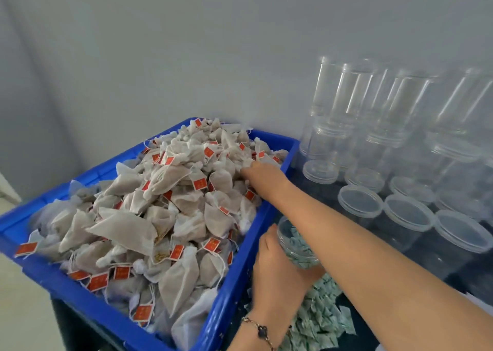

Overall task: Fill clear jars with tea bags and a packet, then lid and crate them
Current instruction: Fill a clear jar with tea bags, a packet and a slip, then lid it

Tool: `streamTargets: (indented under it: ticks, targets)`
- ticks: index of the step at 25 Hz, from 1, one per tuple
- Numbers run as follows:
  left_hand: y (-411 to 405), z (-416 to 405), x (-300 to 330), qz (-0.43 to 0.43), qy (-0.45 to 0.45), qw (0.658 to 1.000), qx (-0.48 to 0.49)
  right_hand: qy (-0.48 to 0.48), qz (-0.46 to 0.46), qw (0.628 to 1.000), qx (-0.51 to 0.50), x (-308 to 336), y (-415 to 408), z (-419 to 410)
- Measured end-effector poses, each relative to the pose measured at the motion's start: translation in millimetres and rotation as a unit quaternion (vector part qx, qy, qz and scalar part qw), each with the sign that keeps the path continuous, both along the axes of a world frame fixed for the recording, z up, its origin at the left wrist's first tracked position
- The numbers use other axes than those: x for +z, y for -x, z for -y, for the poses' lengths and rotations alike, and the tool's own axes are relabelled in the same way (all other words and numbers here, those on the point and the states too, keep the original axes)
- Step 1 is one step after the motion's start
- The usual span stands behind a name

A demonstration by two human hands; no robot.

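A blue crate [234, 278] is heaped with beige tea bags [165, 212] that carry red tags. My right hand [262, 174] reaches across into the heap at the crate's far right side, fingers buried among the bags. My left hand [277, 273] grips a clear jar [296, 244] just right of the crate wall; the jar holds small green-and-white packets. More of these packets [320, 316] lie loose on the dark table below my forearm.
Several empty clear jars [408, 212] stand on the dark table at right, with more stacked upside down [357, 97] behind them against the grey wall. A bracelet circles my left wrist [262, 332].
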State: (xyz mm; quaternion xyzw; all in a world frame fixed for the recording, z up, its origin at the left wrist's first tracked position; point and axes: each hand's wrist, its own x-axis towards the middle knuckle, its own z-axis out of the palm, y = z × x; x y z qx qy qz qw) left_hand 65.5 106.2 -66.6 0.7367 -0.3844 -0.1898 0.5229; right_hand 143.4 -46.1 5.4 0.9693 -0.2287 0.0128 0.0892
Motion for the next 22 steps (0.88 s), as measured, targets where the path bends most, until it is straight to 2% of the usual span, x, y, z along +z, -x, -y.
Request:
streamTargets:
  ticks: [5,9,11,13,15,17,18,22]
  targets:
    - [-0.2,1.0,3.8,-0.038,0.002,0.998,0.04,-0.023,0.169,0.985,0.001,19.9,35.2,1.4]
    - [4.2,1.1,6.9,-0.049,-0.008,0.997,0.067,-0.082,0.329,0.941,0.015,47.0,89.0,-14.6]
    - [6.6,-0.5,8.7,-0.058,-0.009,0.995,0.082,-0.101,0.379,0.919,0.03,63.2,117.8,-29.2]
    - [8.8,-2.0,10.6,-0.067,-0.005,0.994,0.085,-0.14,0.346,0.927,0.039,74.3,142.2,-43.9]
    - [10.6,-3.1,13.3,-0.074,0.008,0.994,0.083,-0.21,0.203,0.956,0.028,76.0,155.2,-58.0]
    - [12.3,-5.7,13.6,-0.064,0.017,0.994,0.084,-0.234,0.069,0.97,0.019,72.2,157.1,-67.0]
    - [12.5,-7.7,12.1,-0.051,0.014,0.995,0.084,-0.227,0.064,0.972,0.021,71.3,153.8,-67.7]
    - [9.1,-13.5,6.0,-0.043,-0.012,0.997,0.062,-0.181,0.156,0.97,0.036,73.8,105.9,-59.6]
